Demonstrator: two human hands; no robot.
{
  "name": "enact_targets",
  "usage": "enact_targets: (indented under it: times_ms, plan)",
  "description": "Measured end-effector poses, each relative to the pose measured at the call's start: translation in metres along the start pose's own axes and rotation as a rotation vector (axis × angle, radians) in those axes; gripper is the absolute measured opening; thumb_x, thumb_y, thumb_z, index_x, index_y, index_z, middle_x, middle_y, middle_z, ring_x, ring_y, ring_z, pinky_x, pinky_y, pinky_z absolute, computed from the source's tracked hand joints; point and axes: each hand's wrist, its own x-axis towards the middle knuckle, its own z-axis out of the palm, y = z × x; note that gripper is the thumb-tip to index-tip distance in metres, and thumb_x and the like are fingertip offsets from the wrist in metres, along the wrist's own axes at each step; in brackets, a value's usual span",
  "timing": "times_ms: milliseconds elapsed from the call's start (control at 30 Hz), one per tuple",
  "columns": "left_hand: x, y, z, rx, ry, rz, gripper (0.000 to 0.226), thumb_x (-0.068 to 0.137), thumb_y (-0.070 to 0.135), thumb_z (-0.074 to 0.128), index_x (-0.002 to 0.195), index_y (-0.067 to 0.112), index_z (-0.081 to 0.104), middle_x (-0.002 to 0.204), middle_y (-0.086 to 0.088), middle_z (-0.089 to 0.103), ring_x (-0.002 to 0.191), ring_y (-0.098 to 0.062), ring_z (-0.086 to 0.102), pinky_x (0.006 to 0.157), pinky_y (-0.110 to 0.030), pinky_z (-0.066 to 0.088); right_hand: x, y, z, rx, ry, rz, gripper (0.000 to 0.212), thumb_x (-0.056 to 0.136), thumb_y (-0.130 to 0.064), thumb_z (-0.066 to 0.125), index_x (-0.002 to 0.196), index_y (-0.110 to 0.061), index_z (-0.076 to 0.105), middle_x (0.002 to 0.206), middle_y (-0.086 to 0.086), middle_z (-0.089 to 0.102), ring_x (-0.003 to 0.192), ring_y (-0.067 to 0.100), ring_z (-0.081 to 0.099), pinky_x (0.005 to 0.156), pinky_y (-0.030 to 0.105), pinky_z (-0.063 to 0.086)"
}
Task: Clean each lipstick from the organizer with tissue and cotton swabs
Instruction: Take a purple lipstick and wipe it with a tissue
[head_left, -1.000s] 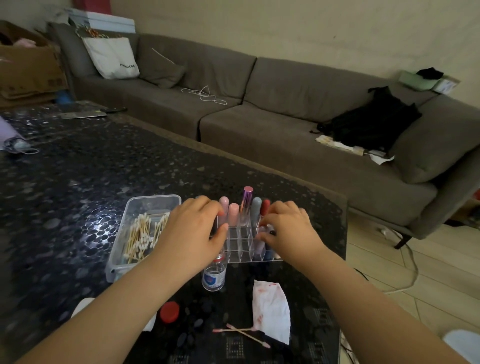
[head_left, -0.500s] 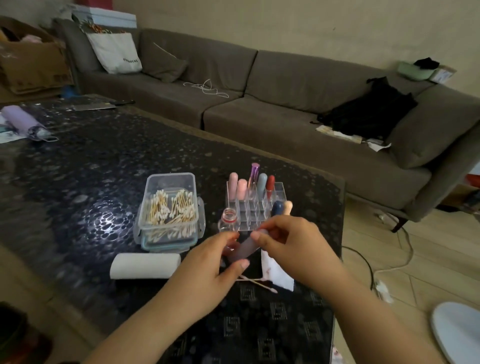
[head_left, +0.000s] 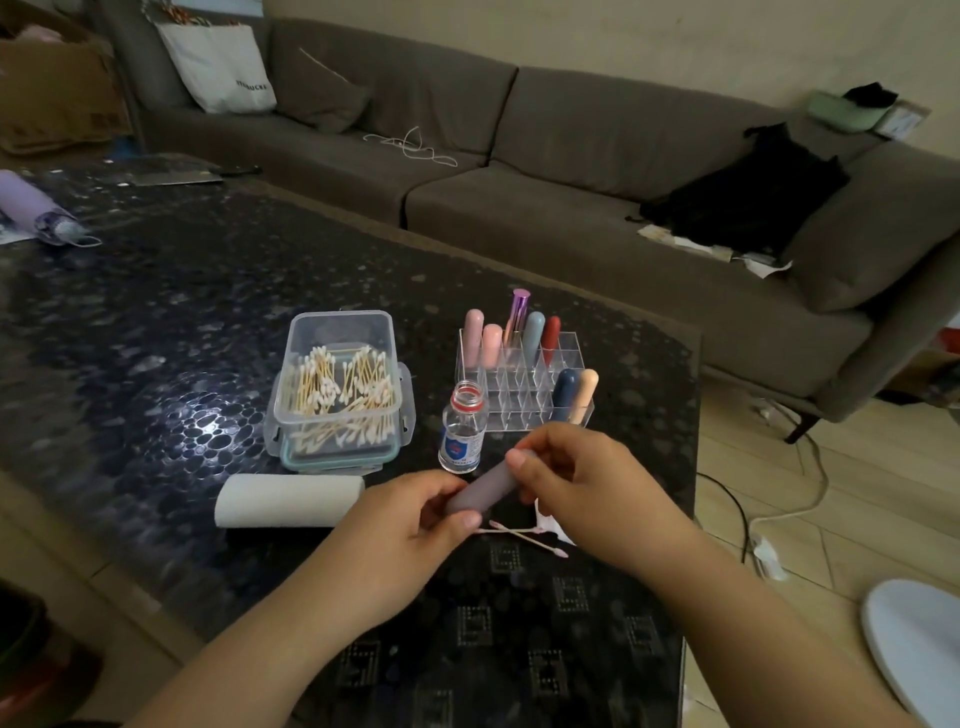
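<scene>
While your left hand (head_left: 410, 525) and right hand (head_left: 576, 478) pinch opposite ends of one greyish lipstick (head_left: 480, 488) above the surface (head_left: 156, 322), seven tubes wait in the organizer (head_left: 566, 358); used swabs (head_left: 519, 535) suggest cleaning is underway.

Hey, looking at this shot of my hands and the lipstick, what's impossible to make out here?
Head view only:
- Lipstick: both ends covered by the left hand and right hand, so whether it is capped is unclear.
- Tissue: mostly hidden behind the right hand.
- Small bottle: label print too small to read.
- White object: cut off by the right edge.
</scene>
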Motion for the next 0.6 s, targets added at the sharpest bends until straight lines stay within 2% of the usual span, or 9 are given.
enact_targets:
  times_ms: [100, 267, 467, 600]
  plan:
    - [0.000, -0.001, 0.003, -0.064, 0.005, -0.011, 0.007, 0.086, 0.035, 0.063, 0.092, 0.033, 0.066, 0.082, 0.007, 0.068, 0.078, -0.007, 0.062, 0.076, -0.032, 0.051, 0.000, 0.003, -0.005, 0.046, -0.009, 0.033, 0.013, 0.093, -0.036, 0.054, 0.093, -0.026, 0.062, 0.073, -0.006, 0.068, 0.063, 0.000, 0.060, 0.065, 0.018, 0.050]
    - [-0.001, 0.001, 0.006, -0.103, -0.003, -0.011, 0.005, 0.086, 0.036, 0.063, 0.089, 0.032, 0.066, 0.079, 0.004, 0.068, 0.075, -0.011, 0.063, 0.076, -0.039, 0.052, 0.000, 0.004, -0.004, 0.040, -0.046, 0.027, 0.013, 0.092, -0.038, 0.055, 0.093, -0.028, 0.062, 0.072, -0.007, 0.068, 0.061, -0.002, 0.060, 0.061, 0.015, 0.049]
    - [-0.001, 0.004, 0.009, -0.096, 0.040, -0.017, 0.007, 0.089, 0.034, 0.059, 0.083, 0.036, 0.061, 0.073, 0.009, 0.066, 0.070, -0.004, 0.061, 0.071, -0.028, 0.049, 0.000, 0.003, -0.002, 0.075, -0.017, 0.014, 0.015, 0.088, -0.042, 0.058, 0.092, -0.028, 0.062, 0.070, -0.005, 0.067, 0.058, -0.003, 0.059, 0.054, 0.009, 0.043]
    - [0.001, 0.001, 0.012, -0.217, 0.028, -0.034, 0.008, 0.090, 0.035, 0.057, 0.093, 0.034, 0.064, 0.074, 0.010, 0.069, 0.072, -0.007, 0.066, 0.078, -0.040, 0.055, 0.004, 0.001, 0.001, 0.098, 0.012, 0.003, 0.017, 0.091, -0.038, 0.056, 0.092, -0.023, 0.063, 0.064, -0.004, 0.065, 0.050, -0.005, 0.053, 0.049, 0.007, 0.038]
